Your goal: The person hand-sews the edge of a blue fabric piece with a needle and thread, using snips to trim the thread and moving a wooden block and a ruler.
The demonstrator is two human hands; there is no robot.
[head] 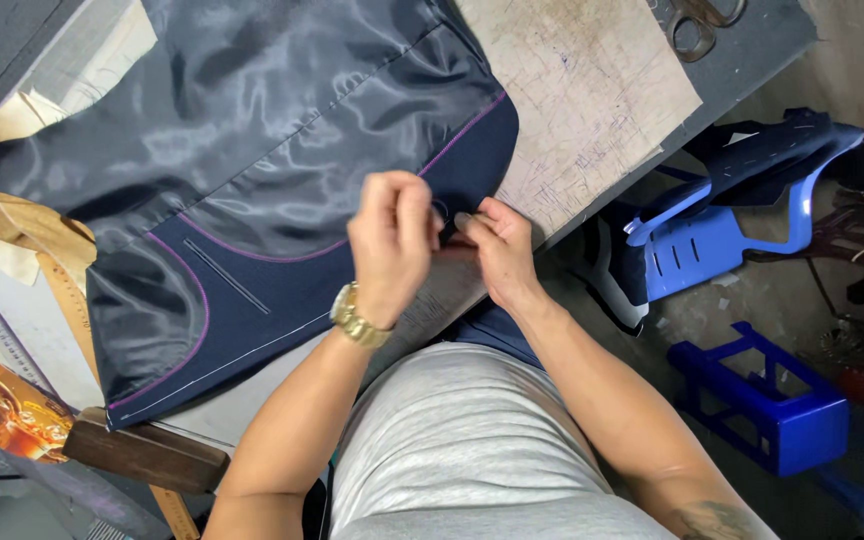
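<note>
A dark navy jacket panel (pixel 282 150) with shiny lining and purple piping lies spread on the worktable. My left hand (pixel 390 240), with a gold wristwatch, pinches the jacket's front edge near its rounded corner. Facing it, my right hand (pixel 497 250) pinches the same edge, fingertips nearly touching the left ones. Something small and dark sits between the fingers; what it is cannot be made out.
A worn marked board (pixel 592 90) covers the table under the jacket. Scissors (pixel 697 22) lie at the far edge. Wooden rulers (pixel 67 290) and paper patterns lie at the left. Blue plastic stools (pixel 722 235), one draped with navy cloth, stand on the floor at right.
</note>
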